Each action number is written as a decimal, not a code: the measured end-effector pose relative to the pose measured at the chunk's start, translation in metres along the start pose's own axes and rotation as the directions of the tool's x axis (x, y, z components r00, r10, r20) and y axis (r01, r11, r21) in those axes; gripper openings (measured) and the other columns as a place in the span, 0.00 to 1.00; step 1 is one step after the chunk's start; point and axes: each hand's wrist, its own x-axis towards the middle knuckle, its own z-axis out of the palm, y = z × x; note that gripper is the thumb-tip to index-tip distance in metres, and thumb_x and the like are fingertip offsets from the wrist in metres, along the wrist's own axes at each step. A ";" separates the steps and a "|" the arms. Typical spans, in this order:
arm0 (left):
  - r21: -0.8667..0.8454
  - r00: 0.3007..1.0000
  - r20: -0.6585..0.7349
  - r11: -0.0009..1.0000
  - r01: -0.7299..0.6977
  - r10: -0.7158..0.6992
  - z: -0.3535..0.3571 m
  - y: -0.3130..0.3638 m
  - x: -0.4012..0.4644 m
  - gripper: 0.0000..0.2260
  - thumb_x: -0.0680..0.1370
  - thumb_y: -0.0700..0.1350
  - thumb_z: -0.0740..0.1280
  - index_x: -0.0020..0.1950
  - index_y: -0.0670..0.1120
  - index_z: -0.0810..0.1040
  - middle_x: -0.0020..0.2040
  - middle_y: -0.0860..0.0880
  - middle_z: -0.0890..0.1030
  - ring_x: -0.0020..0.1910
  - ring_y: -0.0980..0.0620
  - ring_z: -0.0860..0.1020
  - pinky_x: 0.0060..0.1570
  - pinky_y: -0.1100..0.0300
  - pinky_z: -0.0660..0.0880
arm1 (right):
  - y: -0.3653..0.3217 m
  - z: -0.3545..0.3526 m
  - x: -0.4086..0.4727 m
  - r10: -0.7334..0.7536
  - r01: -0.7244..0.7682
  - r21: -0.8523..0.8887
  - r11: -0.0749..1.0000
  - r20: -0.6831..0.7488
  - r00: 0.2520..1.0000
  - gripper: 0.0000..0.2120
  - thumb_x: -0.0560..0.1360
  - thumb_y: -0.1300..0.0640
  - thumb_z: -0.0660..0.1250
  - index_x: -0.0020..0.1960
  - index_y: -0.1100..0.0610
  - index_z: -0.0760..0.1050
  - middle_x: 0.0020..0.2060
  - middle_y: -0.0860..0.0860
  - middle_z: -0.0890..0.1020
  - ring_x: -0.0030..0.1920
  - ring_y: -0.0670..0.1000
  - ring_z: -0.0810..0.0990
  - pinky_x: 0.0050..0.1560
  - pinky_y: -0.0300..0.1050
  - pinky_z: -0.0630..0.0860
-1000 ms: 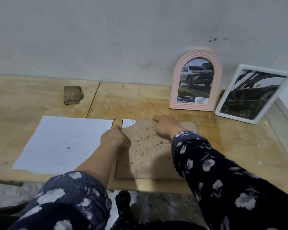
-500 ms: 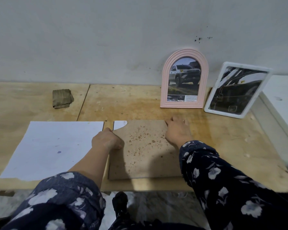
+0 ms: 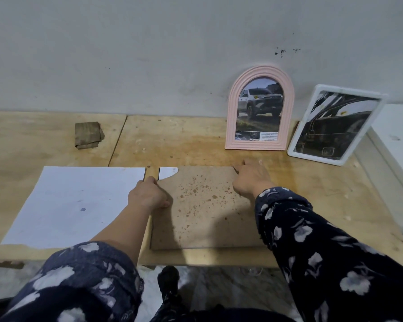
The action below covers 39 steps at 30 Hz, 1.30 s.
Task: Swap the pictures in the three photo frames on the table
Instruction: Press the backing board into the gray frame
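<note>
Brown backing board (image 3: 203, 210) flat, near edge of table (image 3: 312, 205). Right hand (image 3: 250, 180) slid rightward to far right corner since earlier, fingers flat pressing; left hand (image 3: 148, 197) still curled, pinching left edge. Likely seating board; pink frame (image 3: 260, 108), white frame (image 3: 335, 124) untouched.

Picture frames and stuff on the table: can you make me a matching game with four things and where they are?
Things:
1. pink frame
2. white frame
3. folded cloth
4. white paper

Places:
A. flat under the left hand
B. far right, tilted back
C. far left, near the wall
D. upright between the cloth and the white frame

Pairs: 1-D, 2-B, 3-C, 4-A
</note>
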 end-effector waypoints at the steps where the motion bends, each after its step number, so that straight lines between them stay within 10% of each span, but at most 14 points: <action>1: -0.002 1.000 0.003 1.000 0.001 -0.001 0.000 0.000 0.000 0.29 0.71 0.49 0.75 0.67 0.48 0.66 0.61 0.45 0.72 0.60 0.44 0.75 0.48 0.57 0.69 | 0.001 0.000 0.000 0.000 0.000 -0.011 1.000 0.011 1.000 0.34 0.71 0.58 0.59 0.76 0.51 0.59 0.75 0.55 0.61 0.74 0.57 0.61 0.77 0.56 0.43; 10: -0.044 0.999 0.013 0.998 -0.036 0.037 0.001 -0.001 0.003 0.25 0.70 0.45 0.75 0.62 0.48 0.67 0.59 0.45 0.75 0.59 0.44 0.75 0.51 0.54 0.71 | 0.002 0.004 0.000 0.006 -0.005 -0.028 1.000 0.035 0.999 0.33 0.70 0.56 0.59 0.75 0.55 0.61 0.74 0.53 0.63 0.73 0.55 0.62 0.74 0.61 0.34; 15: -0.055 0.999 -0.015 0.998 -0.036 0.035 0.004 -0.004 0.002 0.23 0.69 0.47 0.76 0.58 0.50 0.68 0.57 0.47 0.73 0.58 0.44 0.75 0.57 0.51 0.73 | -0.004 -0.018 0.008 0.066 -0.073 0.068 0.995 0.093 0.993 0.21 0.63 0.58 0.63 0.54 0.50 0.80 0.54 0.52 0.79 0.62 0.58 0.73 0.71 0.69 0.36; 21: -0.056 0.999 -0.018 0.998 -0.032 0.031 0.003 -0.005 0.001 0.24 0.68 0.48 0.75 0.59 0.50 0.68 0.51 0.49 0.69 0.57 0.44 0.75 0.59 0.52 0.71 | -0.024 -0.017 0.007 0.057 -0.060 0.008 0.998 0.202 0.978 0.48 0.59 0.58 0.61 0.74 0.34 0.50 0.76 0.57 0.55 0.73 0.64 0.61 0.66 0.77 0.36; 39: -0.240 1.000 0.016 0.971 0.013 -0.010 0.008 0.011 -0.006 0.32 0.69 0.47 0.72 0.68 0.42 0.63 0.64 0.44 0.65 0.64 0.43 0.69 0.56 0.52 0.73 | -0.033 -0.015 0.017 0.109 -0.145 0.156 0.977 0.221 0.969 0.35 0.66 0.53 0.71 0.71 0.41 0.63 0.75 0.60 0.53 0.73 0.70 0.55 0.68 0.73 0.36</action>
